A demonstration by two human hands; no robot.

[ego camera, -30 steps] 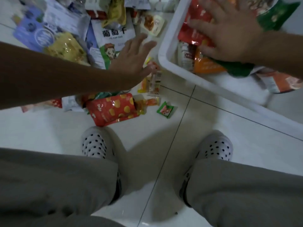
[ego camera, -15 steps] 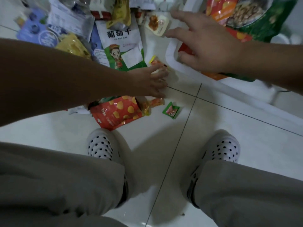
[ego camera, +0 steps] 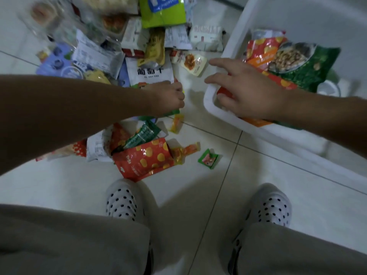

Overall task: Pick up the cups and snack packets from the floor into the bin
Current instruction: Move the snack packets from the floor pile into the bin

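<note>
Snack packets lie heaped on the tiled floor, among them a white raisin packet (ego camera: 151, 73), a red packet with yellow dots (ego camera: 147, 159) and a small green sachet (ego camera: 208, 158). My left hand (ego camera: 168, 98) is curled into a fist low over the raisin packet's bottom edge, and a yellow sliver of a small snack packet shows at its fingertips. My right hand (ego camera: 248, 92) hovers with spread fingers over the near corner of the white bin (ego camera: 210, 104) and holds nothing. Inside the bin are a green packet (ego camera: 309, 66) and a red-orange packet (ego camera: 262, 50).
A lime green packet (ego camera: 162, 10) and blurred clear cups (ego camera: 45, 14) sit at the back of the pile. A small orange-yellow sachet (ego camera: 175, 124) lies just below my left fist. My two white dotted shoes (ego camera: 121, 201) stand on the tiles below.
My left hand dropped onto the small packets by the raisin packet and closed into a fist. My right hand came out of the bin, leftward over its near corner.
</note>
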